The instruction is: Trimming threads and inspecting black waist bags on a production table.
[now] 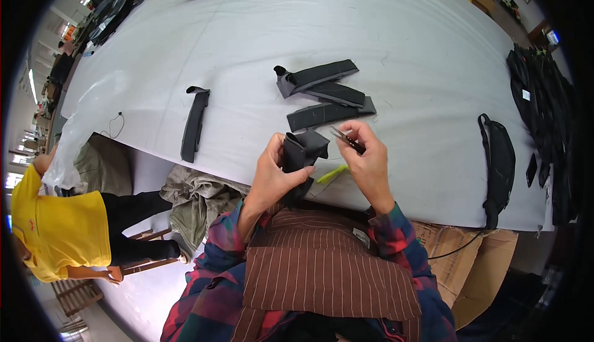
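Note:
My left hand is closed around a folded black fabric piece, its fingers and thumb pinching it just over the table's near edge. Close by on the right, my right hand grips a pair of thread snips. Their metal tips point up and left, a little apart from the fabric. Several black fabric strips lie loosely stacked just beyond my hands, one end curled up. Another black strip lies alone farther left. Between my hands, near the edge, is a yellow-green strip.
A white-covered table spreads out ahead. On its right lie a black pouch and a heap of black pieces. Below are an olive cloth bundle and a cardboard box. A person in yellow stands left.

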Motion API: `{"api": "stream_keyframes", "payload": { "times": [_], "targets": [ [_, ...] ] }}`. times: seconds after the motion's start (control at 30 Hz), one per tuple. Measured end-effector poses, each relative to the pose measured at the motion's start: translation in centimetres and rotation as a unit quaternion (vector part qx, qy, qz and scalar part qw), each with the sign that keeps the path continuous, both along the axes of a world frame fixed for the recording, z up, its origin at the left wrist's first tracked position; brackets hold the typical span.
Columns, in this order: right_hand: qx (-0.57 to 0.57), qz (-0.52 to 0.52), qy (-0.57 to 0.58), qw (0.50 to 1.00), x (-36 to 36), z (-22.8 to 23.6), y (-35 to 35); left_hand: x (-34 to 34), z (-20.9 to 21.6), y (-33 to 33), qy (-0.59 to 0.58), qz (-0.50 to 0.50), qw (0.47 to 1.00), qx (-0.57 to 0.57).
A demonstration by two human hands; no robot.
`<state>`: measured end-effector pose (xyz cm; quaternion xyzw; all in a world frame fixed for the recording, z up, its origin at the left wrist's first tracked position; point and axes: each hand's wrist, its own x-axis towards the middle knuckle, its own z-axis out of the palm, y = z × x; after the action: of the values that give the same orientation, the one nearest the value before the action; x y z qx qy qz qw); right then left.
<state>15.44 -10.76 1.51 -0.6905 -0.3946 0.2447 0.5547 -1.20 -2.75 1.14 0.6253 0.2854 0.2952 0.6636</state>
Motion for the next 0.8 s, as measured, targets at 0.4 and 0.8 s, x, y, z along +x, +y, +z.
{"api": "stream_keyframes", "payload": {
  "times": [0.4,0.8],
  "targets": [
    [0.036,0.089,-0.190,0.977,-0.8,1.3,-0.4,0.4,-0.8,0.5,0.003,0.024,0.999,-0.021],
    [0.066,0.013,0.096,0.993,0.1,-2.0,2.6,0.9,-2.0,0.9,-0.002,0.001,0.997,-0.079]
  ]
}}
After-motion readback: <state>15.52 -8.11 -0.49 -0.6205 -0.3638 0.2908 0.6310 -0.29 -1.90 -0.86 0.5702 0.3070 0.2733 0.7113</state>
